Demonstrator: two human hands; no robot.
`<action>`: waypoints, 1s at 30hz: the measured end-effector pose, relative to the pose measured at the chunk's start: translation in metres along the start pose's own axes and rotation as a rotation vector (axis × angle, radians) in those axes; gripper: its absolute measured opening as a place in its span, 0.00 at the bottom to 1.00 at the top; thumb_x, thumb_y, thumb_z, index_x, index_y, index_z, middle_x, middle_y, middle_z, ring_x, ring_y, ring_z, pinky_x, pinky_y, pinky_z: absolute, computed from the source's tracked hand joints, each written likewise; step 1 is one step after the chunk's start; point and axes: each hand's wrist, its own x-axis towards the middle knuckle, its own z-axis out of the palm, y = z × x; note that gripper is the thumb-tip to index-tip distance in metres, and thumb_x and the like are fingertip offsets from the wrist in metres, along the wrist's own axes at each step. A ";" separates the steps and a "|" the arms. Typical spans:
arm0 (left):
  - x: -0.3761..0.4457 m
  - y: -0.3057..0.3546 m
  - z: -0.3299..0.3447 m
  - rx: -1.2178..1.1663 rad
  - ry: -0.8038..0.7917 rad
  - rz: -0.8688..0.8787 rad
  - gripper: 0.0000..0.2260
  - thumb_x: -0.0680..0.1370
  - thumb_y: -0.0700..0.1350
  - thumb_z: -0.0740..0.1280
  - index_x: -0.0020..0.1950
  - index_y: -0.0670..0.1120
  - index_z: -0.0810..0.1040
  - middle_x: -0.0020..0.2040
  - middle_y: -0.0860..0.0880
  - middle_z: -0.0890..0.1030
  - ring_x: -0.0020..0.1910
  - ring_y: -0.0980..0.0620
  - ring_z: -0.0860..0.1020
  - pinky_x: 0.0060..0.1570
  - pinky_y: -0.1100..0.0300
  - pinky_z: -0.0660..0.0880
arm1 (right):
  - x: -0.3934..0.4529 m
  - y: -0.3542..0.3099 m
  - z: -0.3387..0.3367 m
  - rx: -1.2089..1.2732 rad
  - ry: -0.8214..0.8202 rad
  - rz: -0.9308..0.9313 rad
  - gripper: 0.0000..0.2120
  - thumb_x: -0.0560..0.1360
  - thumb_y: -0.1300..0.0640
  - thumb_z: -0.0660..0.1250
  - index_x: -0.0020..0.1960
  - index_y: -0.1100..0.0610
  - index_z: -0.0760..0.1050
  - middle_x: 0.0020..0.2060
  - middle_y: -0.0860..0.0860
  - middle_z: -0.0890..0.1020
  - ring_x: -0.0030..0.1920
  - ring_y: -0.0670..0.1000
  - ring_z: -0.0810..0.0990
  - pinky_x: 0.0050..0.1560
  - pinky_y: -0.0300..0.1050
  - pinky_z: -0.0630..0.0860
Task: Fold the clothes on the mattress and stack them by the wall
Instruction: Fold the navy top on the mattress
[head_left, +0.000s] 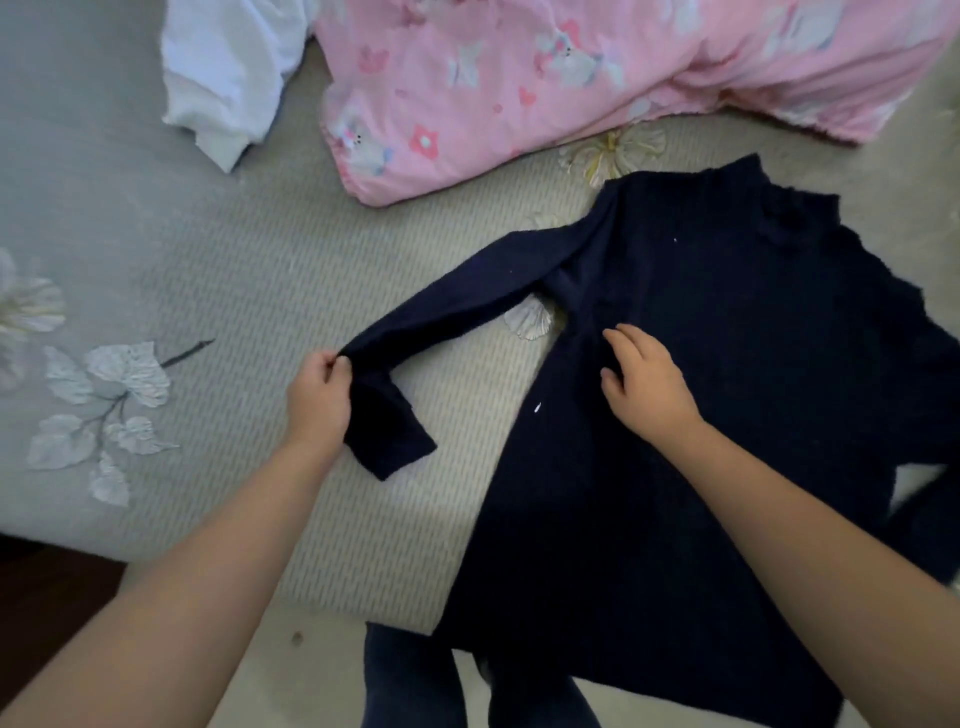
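Navy sweater (701, 415) flat on mattress (234, 270), left hand (319, 397) pinching its sleeve (447, 317) at nine o'clock, right hand (647, 384) resting loosely on the body, fingers relaxed

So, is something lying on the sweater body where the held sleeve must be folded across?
Only the right hand, resting on the navy sweater. The left hand pinches the sleeve; nothing else lies there.
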 end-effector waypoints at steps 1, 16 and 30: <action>0.012 0.004 -0.014 -0.122 0.038 -0.086 0.07 0.81 0.41 0.56 0.46 0.43 0.71 0.39 0.50 0.73 0.45 0.49 0.72 0.44 0.59 0.69 | 0.010 -0.010 -0.001 -0.020 0.021 -0.017 0.24 0.77 0.60 0.60 0.71 0.62 0.61 0.72 0.59 0.61 0.72 0.58 0.59 0.69 0.51 0.60; 0.095 0.005 -0.086 0.642 -0.174 0.182 0.18 0.73 0.48 0.69 0.59 0.44 0.69 0.51 0.45 0.73 0.54 0.43 0.73 0.47 0.53 0.71 | 0.088 -0.092 0.019 -0.142 -0.305 0.016 0.26 0.80 0.51 0.53 0.75 0.55 0.50 0.75 0.55 0.45 0.75 0.55 0.44 0.72 0.49 0.52; 0.033 0.147 0.026 -0.532 -0.302 -0.048 0.08 0.78 0.39 0.59 0.44 0.48 0.76 0.38 0.50 0.79 0.34 0.57 0.80 0.33 0.64 0.76 | -0.017 0.015 0.014 0.432 -0.039 0.270 0.23 0.81 0.53 0.50 0.75 0.54 0.50 0.75 0.48 0.50 0.74 0.47 0.52 0.65 0.36 0.53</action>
